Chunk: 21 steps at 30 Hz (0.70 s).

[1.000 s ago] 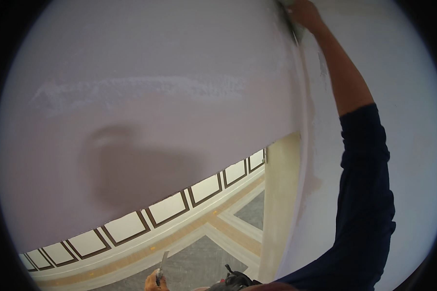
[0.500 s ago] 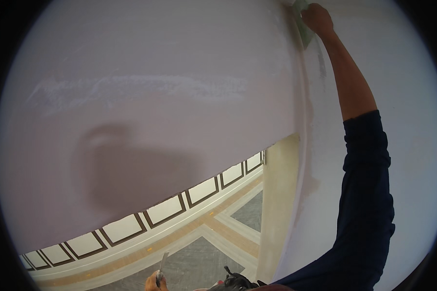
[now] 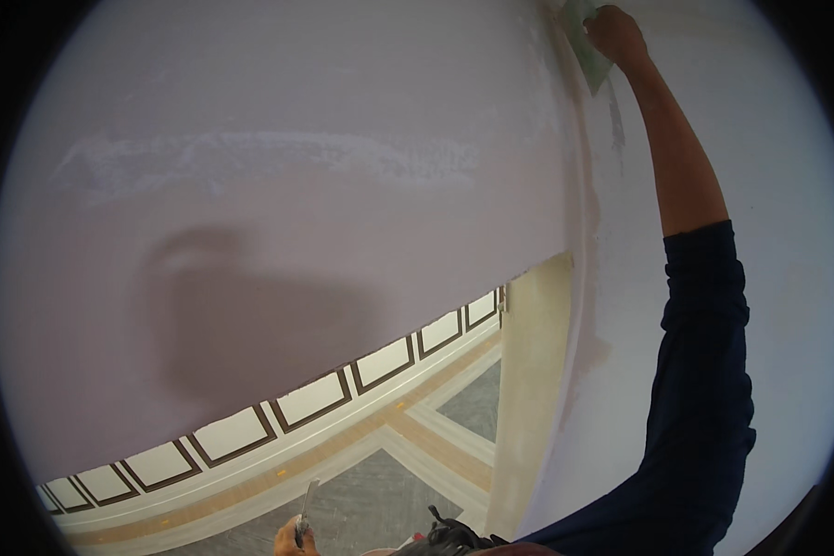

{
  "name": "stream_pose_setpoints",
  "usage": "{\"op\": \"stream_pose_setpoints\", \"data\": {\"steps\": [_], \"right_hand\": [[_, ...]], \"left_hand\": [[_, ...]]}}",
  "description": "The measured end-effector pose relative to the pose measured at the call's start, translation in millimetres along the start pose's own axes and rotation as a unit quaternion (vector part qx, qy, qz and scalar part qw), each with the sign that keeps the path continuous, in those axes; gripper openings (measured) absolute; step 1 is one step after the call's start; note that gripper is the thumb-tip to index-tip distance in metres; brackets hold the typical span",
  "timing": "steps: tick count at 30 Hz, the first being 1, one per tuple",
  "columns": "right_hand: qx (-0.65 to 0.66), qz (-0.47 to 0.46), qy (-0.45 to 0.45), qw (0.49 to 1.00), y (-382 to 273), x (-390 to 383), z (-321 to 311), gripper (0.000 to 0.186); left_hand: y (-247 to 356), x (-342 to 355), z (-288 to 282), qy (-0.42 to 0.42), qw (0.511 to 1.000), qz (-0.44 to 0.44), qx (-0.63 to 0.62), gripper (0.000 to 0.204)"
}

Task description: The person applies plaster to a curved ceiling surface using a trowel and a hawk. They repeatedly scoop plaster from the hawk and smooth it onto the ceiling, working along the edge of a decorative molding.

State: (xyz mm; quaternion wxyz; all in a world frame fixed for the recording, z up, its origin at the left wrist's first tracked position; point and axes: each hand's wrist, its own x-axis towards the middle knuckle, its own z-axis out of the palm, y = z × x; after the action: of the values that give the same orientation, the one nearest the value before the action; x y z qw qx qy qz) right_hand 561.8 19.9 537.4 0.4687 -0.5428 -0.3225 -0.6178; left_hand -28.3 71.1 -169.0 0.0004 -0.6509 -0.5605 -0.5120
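Note:
My right hand [image 3: 618,37] is closed around a flat, pale green trowel [image 3: 587,56] at the top right. Its blade lies against the right wall surface [image 3: 769,306], beside the inner corner, with the arm stretched far up. A narrow dark grey streak [image 3: 616,125] runs on the wall just below the blade. Low at the bottom edge, my left hand [image 3: 294,539] is closed on a putty knife [image 3: 309,500]. Its thin blade points up and shows almost edge-on. Part of the left hand is cut off by the frame.
A large pinkish plastered surface [image 3: 343,222] with a whitish patch [image 3: 269,159] fills the left, ending in a rough lower edge. Beneath it show framed white panels [image 3: 312,400] and a patterned floor [image 3: 380,500]. A pale upright strip [image 3: 536,361] stands by the corner.
My right hand has shifted slightly right and downward with the trowel, and more of its blade shows. My left hand stays almost in place with the putty knife.

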Motion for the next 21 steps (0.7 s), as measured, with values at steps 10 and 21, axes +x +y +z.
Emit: {"op": "stream_pose_setpoints", "data": {"steps": [10, 21], "right_hand": [[-0.03, -0.077, -0.019, 0.996, -3.5, 4.7, 12.6, 0.033], [0.124, -0.006, -0.114, 0.986, 68.8, 18.0, -25.5, 0.039]], "left_hand": [[2.1, -7.5, -3.6, -0.006, 0.999, -0.028, 0.022, 0.034], [16.7, -11.3, 5.4, -0.033, 0.999, -0.015, 0.018, 0.035]]}}
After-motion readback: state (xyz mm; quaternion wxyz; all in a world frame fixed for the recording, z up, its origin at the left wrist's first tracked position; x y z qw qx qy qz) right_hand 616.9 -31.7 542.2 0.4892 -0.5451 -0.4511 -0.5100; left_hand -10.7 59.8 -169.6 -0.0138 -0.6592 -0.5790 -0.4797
